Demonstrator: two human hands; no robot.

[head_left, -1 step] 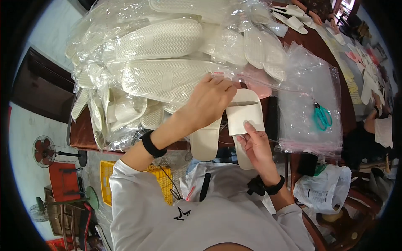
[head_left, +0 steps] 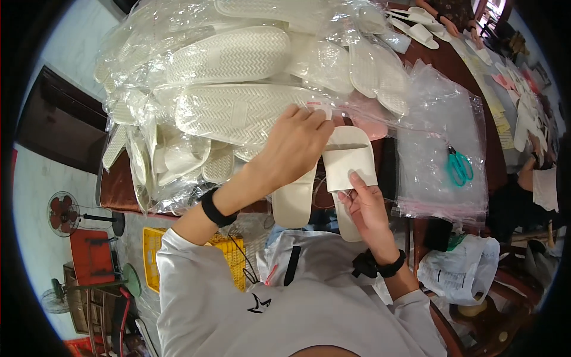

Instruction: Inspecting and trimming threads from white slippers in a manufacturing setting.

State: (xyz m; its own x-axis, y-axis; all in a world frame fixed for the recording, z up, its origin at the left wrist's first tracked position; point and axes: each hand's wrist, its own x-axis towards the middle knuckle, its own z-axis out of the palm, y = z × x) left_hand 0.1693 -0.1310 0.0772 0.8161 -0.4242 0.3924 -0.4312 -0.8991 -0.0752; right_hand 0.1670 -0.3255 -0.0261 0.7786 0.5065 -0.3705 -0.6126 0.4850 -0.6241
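My right hand (head_left: pixel 367 207) grips a cream slide slipper (head_left: pixel 348 169) near its strap, with the thumb on the strap's front edge and the other fingers curled beside it. A second cream slipper (head_left: pixel 292 205) lies to its left, its upper part hidden under my left hand (head_left: pixel 297 143). The fingers of that hand are bent downward at the table edge, and what they hold, if anything, is hidden. Just beyond the knuckles lies a large bagged slipper (head_left: pixel 238 114), sole up. A pink slipper (head_left: pixel 370 128) shows partly behind the one in my right hand.
Clear-bagged slippers (head_left: pixel 229 55) pile across the table (head_left: pixel 122 190). On the right, teal-handled scissors (head_left: pixel 459 166) rest on flat clear bags (head_left: pixel 422 119). Another person's hands (head_left: pixel 452 28) work at the far right near loose slippers (head_left: pixel 421 34). Yellow crates (head_left: pixel 153 253) stand below left.
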